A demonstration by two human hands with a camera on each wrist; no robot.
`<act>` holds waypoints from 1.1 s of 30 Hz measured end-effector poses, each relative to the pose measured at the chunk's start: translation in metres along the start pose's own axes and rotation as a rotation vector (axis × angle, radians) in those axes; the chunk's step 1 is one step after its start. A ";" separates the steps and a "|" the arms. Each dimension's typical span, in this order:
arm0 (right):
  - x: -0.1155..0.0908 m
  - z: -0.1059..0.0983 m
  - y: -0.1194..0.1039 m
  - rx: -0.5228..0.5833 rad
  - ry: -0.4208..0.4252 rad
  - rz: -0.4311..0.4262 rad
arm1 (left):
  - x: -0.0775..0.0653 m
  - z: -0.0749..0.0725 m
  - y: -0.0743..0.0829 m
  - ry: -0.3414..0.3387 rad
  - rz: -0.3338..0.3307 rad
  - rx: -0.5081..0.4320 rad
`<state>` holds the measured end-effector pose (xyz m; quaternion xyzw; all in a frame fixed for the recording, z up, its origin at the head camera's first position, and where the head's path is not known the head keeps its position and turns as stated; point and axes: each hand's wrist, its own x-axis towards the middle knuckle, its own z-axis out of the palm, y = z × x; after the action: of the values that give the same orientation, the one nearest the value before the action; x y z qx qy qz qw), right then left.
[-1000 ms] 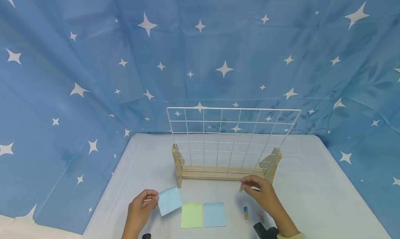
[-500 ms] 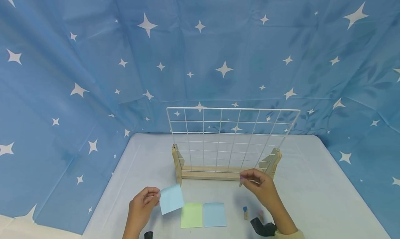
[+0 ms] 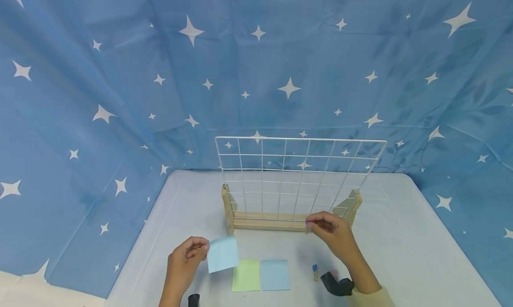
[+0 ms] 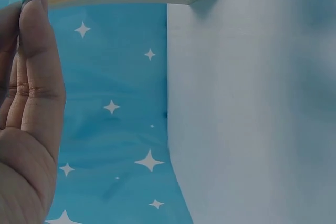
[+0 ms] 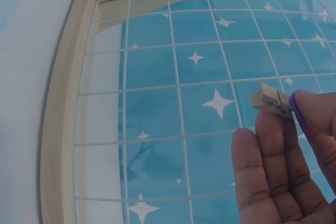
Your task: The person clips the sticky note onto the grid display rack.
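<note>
In the head view my left hand (image 3: 183, 263) pinches a light blue paper square (image 3: 222, 254) by its upper left corner. The square hangs tilted above the table and overlaps the edge of a green paper square (image 3: 246, 276). My right hand (image 3: 334, 235) is in front of the wire grid rack (image 3: 280, 178). Between its thumb and fingers it pinches a small wooden clothespin (image 5: 270, 100), whose purple decoration shows by the thumb. The clothespin's jaw end points away from the fingers, toward the grid in the right wrist view.
Another blue paper square (image 3: 275, 275) lies beside the green one. A clothespin with a blue heart (image 3: 315, 272) lies to the right, and a pinkish one (image 3: 334, 273) is partly hidden by the black wrist camera (image 3: 336, 285). The rack's wooden base (image 3: 270, 222) stands mid-table before a starry blue curtain.
My left hand has carried the blue paper square slightly up and to the right. My right hand has risen with the clothespin toward the rack's base.
</note>
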<state>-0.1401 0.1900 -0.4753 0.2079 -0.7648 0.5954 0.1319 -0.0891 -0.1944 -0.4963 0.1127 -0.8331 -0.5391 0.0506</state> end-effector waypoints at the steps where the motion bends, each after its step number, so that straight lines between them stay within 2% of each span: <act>1: 0.001 0.000 -0.001 -0.001 -0.001 -0.004 | 0.000 0.000 0.001 0.002 0.007 0.000; 16: 0.017 -0.005 -0.011 -0.045 -0.016 -0.082 | -0.001 0.000 0.017 0.035 0.087 0.001; 21: 0.022 -0.005 -0.016 -0.042 -0.010 -0.080 | 0.000 0.001 0.023 0.034 0.129 -0.035; 24: 0.024 -0.004 -0.018 -0.034 -0.007 -0.081 | 0.000 0.002 0.026 0.029 0.132 -0.060; 33: 0.028 0.000 -0.022 -0.016 -0.016 -0.088 | 0.002 0.004 0.032 0.035 0.163 -0.064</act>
<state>-0.1543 0.1815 -0.4438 0.2450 -0.7608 0.5810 0.1534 -0.0963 -0.1789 -0.4691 0.0524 -0.8209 -0.5575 0.1124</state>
